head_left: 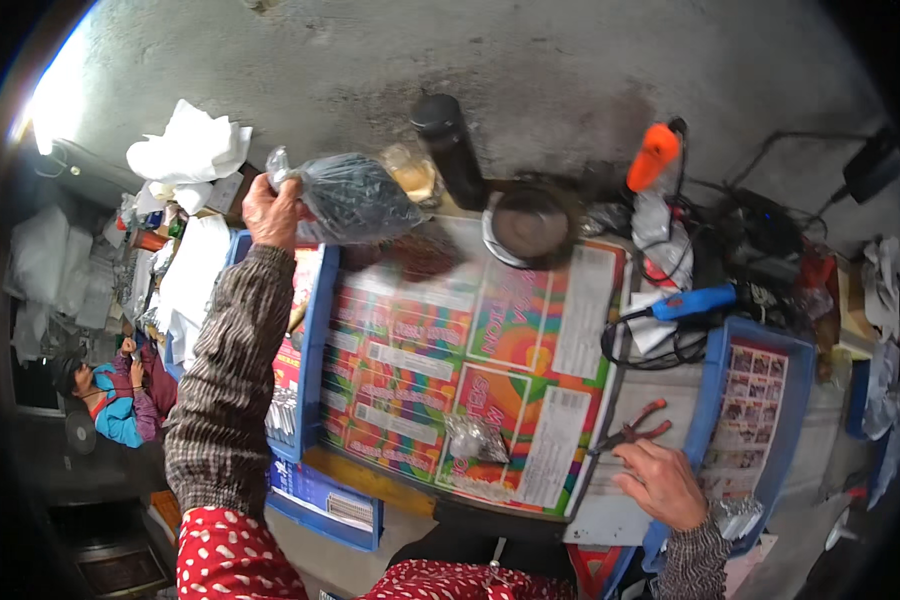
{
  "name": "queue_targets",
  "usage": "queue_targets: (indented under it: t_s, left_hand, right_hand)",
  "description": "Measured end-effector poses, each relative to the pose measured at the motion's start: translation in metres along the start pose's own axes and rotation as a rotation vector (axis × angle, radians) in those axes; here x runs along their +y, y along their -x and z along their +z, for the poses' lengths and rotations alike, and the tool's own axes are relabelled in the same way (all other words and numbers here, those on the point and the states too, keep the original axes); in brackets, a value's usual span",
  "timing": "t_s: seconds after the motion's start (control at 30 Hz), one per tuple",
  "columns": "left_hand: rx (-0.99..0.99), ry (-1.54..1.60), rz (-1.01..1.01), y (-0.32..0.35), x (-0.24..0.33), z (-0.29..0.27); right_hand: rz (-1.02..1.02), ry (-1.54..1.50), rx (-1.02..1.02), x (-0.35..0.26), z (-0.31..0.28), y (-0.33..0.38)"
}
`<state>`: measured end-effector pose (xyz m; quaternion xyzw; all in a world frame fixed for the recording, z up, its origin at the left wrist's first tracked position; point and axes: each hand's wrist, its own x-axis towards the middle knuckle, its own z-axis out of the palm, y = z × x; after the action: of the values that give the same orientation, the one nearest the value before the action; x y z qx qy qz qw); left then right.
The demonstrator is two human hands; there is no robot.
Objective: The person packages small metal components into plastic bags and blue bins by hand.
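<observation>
My left hand (272, 212) is raised at the back left of the table, closed on the gathered neck of a clear plastic bag (360, 198) filled with dark items. The bag hangs over the far edge of a colourful printed sheet (400, 345); what exactly is inside cannot be made out. At the right, my right hand (662, 486) rests with fingers bent and apart, holding nothing visible. Just beyond its fingertips lie pliers with red handles (642, 424). A small clear bag (476, 439) of tiny parts sits on the near part of the sheet.
Blue trays stand left (315, 370) and right (705, 410) of the sheet. Along the back are a black bottle (450, 150), a round dark container (530, 222), an orange-handled tool (654, 157) and cables. A blue-handled corded tool (692, 302) lies right. Another person (120, 400) sits far left.
</observation>
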<state>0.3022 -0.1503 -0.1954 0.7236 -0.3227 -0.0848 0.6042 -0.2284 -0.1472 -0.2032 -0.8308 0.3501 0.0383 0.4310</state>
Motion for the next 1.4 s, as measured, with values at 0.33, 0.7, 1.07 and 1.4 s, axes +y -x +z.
queue_targets:
  t_s: [0.33,0.7,1.07,1.4]
  left_hand:
    - [-0.39,0.141,-0.255,0.155,0.056,0.043]
    - [-0.536,0.227,-0.313,0.276,0.036,0.131]
    - [-0.501,0.178,-0.302,0.289,0.025,0.118]
    - [-0.798,0.012,-0.084,0.353,0.05,0.086]
  right_hand:
    - [-0.039,0.049,0.089,0.021,-0.001,0.033]
    - [0.036,0.314,0.273,0.1,0.059,0.0]
    - [-0.056,0.82,0.249,0.106,0.07,-0.018]
    - [-0.01,-0.318,0.545,0.031,0.045,-0.004]
